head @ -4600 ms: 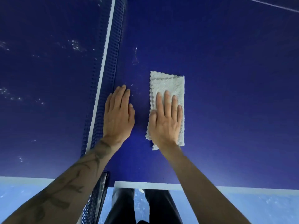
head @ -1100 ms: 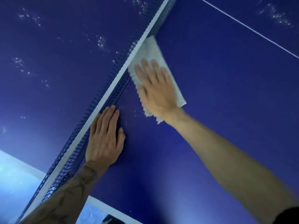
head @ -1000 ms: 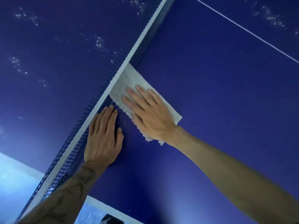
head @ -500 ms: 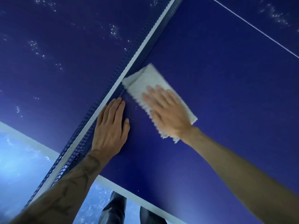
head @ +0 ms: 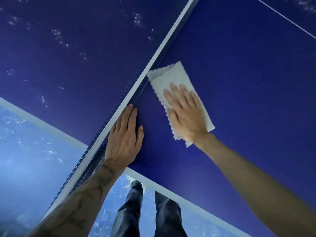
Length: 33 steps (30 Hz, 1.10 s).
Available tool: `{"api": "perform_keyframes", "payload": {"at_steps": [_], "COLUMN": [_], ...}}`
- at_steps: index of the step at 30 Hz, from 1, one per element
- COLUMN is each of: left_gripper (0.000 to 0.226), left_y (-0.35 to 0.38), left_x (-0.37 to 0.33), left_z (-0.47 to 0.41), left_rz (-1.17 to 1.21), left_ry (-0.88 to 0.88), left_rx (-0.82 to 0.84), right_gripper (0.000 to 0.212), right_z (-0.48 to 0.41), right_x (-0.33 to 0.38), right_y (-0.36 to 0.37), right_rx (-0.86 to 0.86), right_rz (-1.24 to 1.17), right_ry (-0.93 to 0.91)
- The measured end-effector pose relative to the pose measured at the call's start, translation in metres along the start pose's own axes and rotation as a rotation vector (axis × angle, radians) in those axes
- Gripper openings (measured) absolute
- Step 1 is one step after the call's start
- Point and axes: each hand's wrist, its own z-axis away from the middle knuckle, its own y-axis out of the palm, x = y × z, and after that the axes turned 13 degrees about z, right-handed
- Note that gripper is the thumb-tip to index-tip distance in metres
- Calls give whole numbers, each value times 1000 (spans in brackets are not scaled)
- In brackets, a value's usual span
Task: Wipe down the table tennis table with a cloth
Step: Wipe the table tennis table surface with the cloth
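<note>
A folded white cloth [head: 172, 79] lies flat on the dark blue table tennis table [head: 248, 86], its far corner touching the foot of the net [head: 153, 55]. My right hand [head: 185, 113] presses on the cloth's near half with straight, spread fingers. My left hand [head: 124, 135] rests flat on the table right beside the net, fingers straight and together, a short gap left of the cloth. The table half beyond the net carries white specks [head: 58, 36].
The net with its white top band runs diagonally from lower left to upper right. The table's white edge line [head: 171, 187] passes near my legs [head: 133, 207]. A thin white centre line [head: 287, 21] crosses the upper right. Blue floor [head: 25, 142] lies below left.
My right hand has slid the cloth back and forth along the net, now a little farther from the net's foot than a second ago. The left hand stays flat beside the net.
</note>
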Motion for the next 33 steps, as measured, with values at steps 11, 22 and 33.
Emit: {"api": "perform_keyframes", "payload": {"at_steps": [11, 22, 33], "left_gripper": [57, 53, 50], "left_y": [-17, -26, -30], "left_x": [23, 23, 19], "left_z": [47, 69, 113], "left_rz": [91, 187, 235], "left_ry": [35, 48, -56], "left_rx": [37, 22, -89], "right_gripper": [58, 61, 65], "right_z": [48, 116, 101], "right_x": [89, 142, 188], "right_y": [1, 10, 8], "right_rx": [-44, -35, 17], "right_rz": [-1, -144, -146], "right_ry": [-142, 132, 513]}}
